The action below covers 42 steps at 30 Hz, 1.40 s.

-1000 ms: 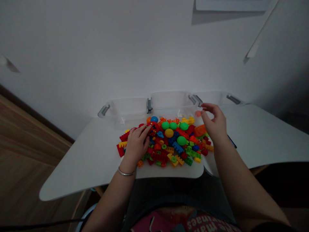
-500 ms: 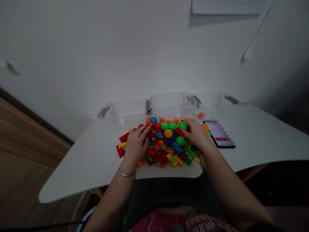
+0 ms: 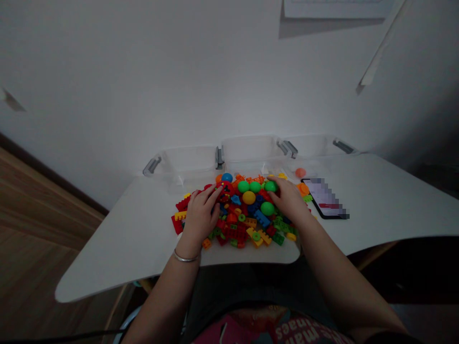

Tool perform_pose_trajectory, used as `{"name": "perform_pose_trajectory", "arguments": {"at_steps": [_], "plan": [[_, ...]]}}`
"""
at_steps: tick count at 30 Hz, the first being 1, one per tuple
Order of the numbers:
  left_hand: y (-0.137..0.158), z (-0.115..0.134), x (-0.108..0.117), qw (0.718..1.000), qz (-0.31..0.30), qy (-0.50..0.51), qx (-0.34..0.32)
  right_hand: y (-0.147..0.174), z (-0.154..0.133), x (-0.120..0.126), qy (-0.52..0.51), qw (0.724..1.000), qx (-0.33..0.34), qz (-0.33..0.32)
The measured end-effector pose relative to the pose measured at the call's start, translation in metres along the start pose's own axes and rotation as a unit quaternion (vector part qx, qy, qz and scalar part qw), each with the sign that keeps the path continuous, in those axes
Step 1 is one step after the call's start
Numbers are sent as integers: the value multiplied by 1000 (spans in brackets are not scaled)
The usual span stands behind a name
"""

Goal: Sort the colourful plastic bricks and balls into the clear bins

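Four green balls (image 3: 255, 187), one yellow ball (image 3: 248, 198) and one blue ball (image 3: 227, 177) lie on our heap of bricks (image 3: 236, 232), before three clear bins (image 3: 251, 147). Our left hand (image 3: 202, 214) rests there, fingers slightly apart, against one red piece (image 3: 229, 188); our right hand (image 3: 289, 197) seems, in dim light, clamped on the back row's rightmost green ball (image 3: 270, 186).

Hands (image 3: 201, 214) (image 3: 290, 197) hide some bricks (image 3: 262, 219); any grip seems unclear.

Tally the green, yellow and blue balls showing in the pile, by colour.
Green balls: 4
Yellow ball: 1
Blue ball: 1
Total: 6 visible; any buried under the bricks can't be counted.
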<state>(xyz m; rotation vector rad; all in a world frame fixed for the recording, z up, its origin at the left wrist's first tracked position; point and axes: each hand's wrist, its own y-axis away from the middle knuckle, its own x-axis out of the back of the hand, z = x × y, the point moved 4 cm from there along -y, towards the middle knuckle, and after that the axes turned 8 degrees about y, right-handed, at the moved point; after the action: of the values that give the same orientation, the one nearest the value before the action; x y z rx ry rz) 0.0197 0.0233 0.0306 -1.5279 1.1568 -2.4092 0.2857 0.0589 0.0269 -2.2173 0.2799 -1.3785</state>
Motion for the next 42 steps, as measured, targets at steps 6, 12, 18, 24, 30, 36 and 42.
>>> {"name": "perform_pose_trajectory", "arguments": {"at_steps": [6, 12, 18, 24, 30, 36, 42], "plan": [[0, -4, 3, 1000, -3, 4, 2, -16, 21, 44, -115, 974, -74, 183], [6, -10, 16, 1000, 0, 6, 2, -48, 72, 85, -76, 936, -139, 315], [9, -12, 23, 1000, 5, 7, -6, -66, 94, 72, 58, 963, -121, 232], [8, -10, 20, 1000, -2, 9, -3, -82, 97, 54, 149, 968, -143, 139], [7, -10, 17, 1000, -3, 9, 2, -84, 95, 43, 297, 945, -133, 26], [7, -10, 17, 1000, -1, 4, -5, -81, 96, 43, 295, 945, -138, 22], [7, -10, 19, 1000, 0, 4, 0, -76, 78, 58, 131, 977, -104, 134]]}}
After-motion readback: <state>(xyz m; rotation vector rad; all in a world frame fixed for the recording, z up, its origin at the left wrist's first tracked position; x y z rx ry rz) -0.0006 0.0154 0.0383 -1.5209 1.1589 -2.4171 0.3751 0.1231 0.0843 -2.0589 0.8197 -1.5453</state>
